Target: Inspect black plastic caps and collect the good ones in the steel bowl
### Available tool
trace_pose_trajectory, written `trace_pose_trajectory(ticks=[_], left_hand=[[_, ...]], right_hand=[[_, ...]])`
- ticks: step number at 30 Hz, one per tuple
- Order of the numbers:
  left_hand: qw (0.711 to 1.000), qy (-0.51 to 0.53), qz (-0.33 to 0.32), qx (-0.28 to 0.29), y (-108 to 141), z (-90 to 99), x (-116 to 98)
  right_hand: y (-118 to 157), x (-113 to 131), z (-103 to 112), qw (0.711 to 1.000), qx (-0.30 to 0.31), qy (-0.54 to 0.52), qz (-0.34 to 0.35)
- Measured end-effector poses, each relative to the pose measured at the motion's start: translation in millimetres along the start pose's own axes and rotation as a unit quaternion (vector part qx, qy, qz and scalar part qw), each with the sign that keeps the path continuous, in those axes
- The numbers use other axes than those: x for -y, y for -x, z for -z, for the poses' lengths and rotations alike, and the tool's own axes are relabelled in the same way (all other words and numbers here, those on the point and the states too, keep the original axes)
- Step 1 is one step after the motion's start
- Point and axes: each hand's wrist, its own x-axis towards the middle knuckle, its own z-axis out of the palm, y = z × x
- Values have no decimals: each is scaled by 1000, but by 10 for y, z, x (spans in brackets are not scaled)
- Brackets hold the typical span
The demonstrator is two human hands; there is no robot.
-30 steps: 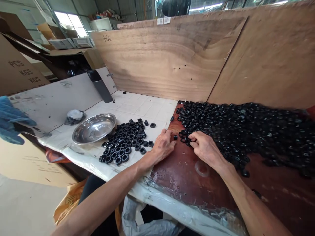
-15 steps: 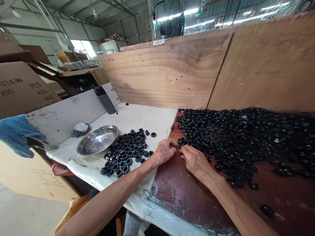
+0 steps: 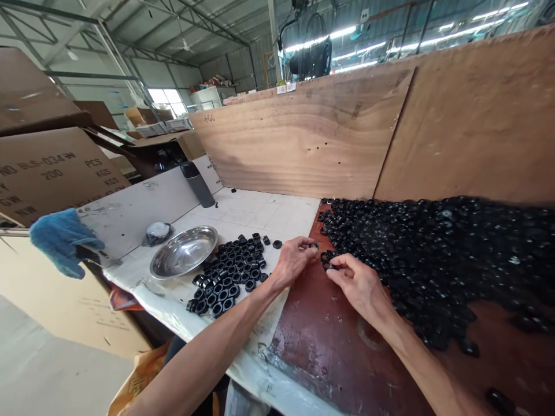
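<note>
The metal bowl sits beside the smaller cluster of black rings on the desk. The left hand pinches one ring between nearly closed fingers; the right hand's fingers are nearly together on another, beside the large black pile.

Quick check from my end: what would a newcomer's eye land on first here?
Probably the large heap of black rings spread over the reddish-brown board, below the wooden panel. Next, the shiny steel bowl on the white surface, with a smaller cluster of black rings beside it.
</note>
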Motion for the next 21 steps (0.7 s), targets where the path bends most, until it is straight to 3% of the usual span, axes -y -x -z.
trace_pose_trajectory(ticks=[2, 6, 11, 17, 21], left_hand=[[994, 99, 26, 31, 292, 81, -10], [954, 292, 65, 35, 632, 140, 5], [940, 332, 39, 72, 695, 105, -24], [926, 366, 31, 84, 682, 135, -60], [928, 364, 21, 75, 685, 153, -66]], right_hand=[[-10, 44, 23, 996, -4, -83, -34], [16, 79, 2, 992, 8, -128, -14], [77, 64, -65, 994, 4, -110, 26], [94, 98, -25, 986, -26, -24, 164], [109, 155, 5, 983, -37, 5, 182]])
